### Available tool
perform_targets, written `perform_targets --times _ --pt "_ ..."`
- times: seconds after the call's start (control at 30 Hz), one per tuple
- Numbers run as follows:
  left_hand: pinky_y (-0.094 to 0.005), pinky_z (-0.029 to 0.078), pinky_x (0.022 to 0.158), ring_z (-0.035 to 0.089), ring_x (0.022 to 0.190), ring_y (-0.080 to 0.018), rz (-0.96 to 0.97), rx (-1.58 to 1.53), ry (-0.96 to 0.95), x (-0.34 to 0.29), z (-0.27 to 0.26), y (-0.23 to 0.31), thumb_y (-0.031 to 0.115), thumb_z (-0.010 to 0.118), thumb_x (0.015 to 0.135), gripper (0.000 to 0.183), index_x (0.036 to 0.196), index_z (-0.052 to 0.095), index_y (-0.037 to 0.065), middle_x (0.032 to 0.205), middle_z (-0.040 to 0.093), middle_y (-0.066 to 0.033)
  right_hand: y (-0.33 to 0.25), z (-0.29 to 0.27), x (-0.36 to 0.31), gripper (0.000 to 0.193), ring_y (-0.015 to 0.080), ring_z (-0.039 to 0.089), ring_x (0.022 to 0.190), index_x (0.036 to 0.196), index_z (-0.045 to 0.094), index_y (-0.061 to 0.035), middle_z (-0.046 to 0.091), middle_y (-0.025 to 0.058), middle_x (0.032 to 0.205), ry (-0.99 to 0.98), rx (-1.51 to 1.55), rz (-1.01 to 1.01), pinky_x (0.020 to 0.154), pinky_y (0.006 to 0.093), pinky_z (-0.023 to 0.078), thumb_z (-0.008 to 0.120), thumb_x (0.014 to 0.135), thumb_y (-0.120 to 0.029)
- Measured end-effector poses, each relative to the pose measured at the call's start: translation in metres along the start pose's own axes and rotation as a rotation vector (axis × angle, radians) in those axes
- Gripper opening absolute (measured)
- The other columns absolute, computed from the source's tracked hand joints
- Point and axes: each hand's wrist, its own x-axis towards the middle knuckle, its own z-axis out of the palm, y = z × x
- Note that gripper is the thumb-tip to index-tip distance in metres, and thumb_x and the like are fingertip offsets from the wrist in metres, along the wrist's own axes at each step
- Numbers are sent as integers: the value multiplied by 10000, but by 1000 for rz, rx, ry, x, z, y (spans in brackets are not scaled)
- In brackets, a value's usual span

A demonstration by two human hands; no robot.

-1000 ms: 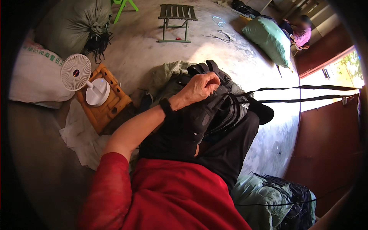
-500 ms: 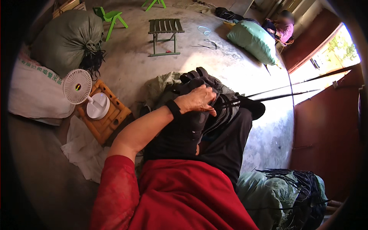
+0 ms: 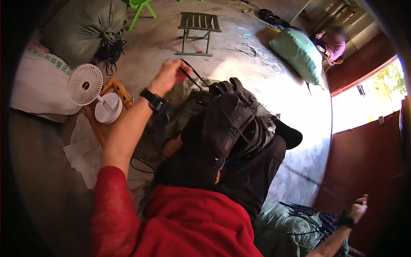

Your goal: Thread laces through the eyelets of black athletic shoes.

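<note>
At eleven o'clock the person's left hand [image 3: 170,76] pinches a black strap [image 3: 195,72] that leads toward the bag [image 3: 233,122], which lies at the dial's centre on the lap [image 3: 263,162]. The right hand [image 3: 358,209], small at four o'clock, has curled fingers; whether it grips anything cannot be told. Green printing [image 3: 50,62] crosses the sack [image 3: 40,88] at ten o'clock; the nearby fan [image 3: 85,95] bears a hub mark [image 3: 86,86] too small to read

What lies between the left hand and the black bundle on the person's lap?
A thin black strap lies there: in the head view, it slants from the fingers of the left hand toward the black bundle.
</note>
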Motion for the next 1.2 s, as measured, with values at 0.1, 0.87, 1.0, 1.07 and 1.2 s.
perform_targets --times 0.1,0.87,1.0,1.07,1.2 --pt "-314 525 773 648 858 -187 113 -177 -92 48 -2 31 268 479 1009 248 981 618 64 966 681 -79 74 -27 -3 183 -6 365 486 1097 636 -88 560 -56 724 138 433 645 393 156 278 566 951 -173" --pt "-134 241 502 357 612 21 416 563 235 -111 -106 178 231 571 931 202 1046 642 81 921 593 46 34 430 -145 145 158 669 600 873 651 10 680 102 669 -724 -279 205 580 288 499 621 888 -132" --pt "-216 488 639 602 718 -77 196 405 53 -113 35 45 300 594 973 219 981 617 82 840 651 -14 34 431 -144 148 124 631 561 876 650 3 674 86 661 -767 -248 304 528 273 484 623 894 -142" --pt "-284 539 758 657 800 -145 289 298 -155 -106 79 -6 228 560 988 224 1018 607 10 892 675 -70 33 431 -143 151 114 620 553 875 649 2 673 80 659 -785 -244 312 513 267 478 625 895 -147" --pt "-266 450 510 584 563 -113 262 500 -245 -119 140 -62 161 536 980 165 898 584 26 662 585 -34 22 442 -154 118 236 642 586 846 618 -22 664 121 680 -723 -487 50 550 360 491 634 867 -137"
